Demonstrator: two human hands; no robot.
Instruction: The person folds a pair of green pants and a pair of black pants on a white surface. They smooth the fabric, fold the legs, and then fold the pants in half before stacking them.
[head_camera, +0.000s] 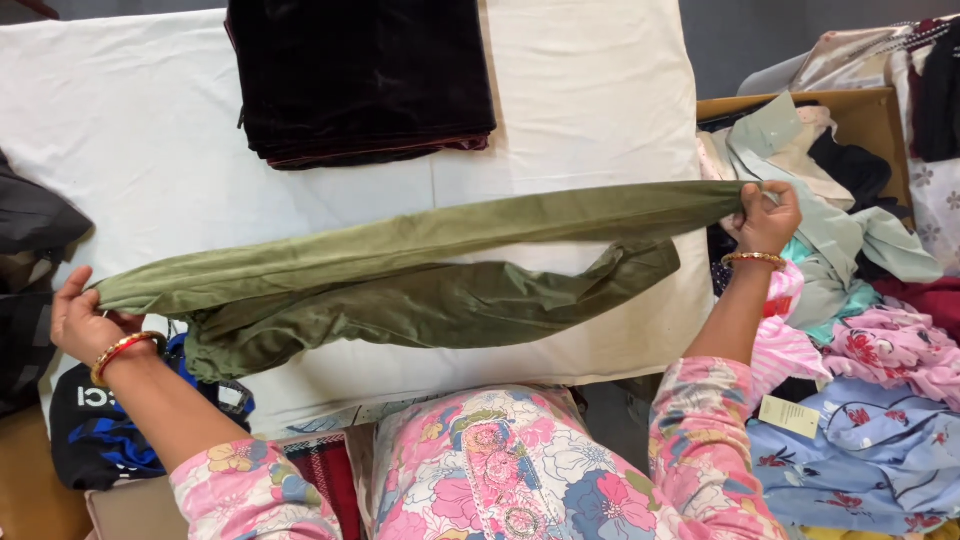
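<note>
Olive garment (420, 265) stretched between hands: left hand (82, 322), right hand (768, 218) each pinching one end.

The left hand (85, 322) and right hand (768, 218) are gripping opposite ends of an olive-green garment (420, 270). It is hanging stretched over a white table (140, 130).

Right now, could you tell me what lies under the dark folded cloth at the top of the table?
The dark cloth rests on a white sheet covering the table. What lies beneath that sheet is hidden.
</note>
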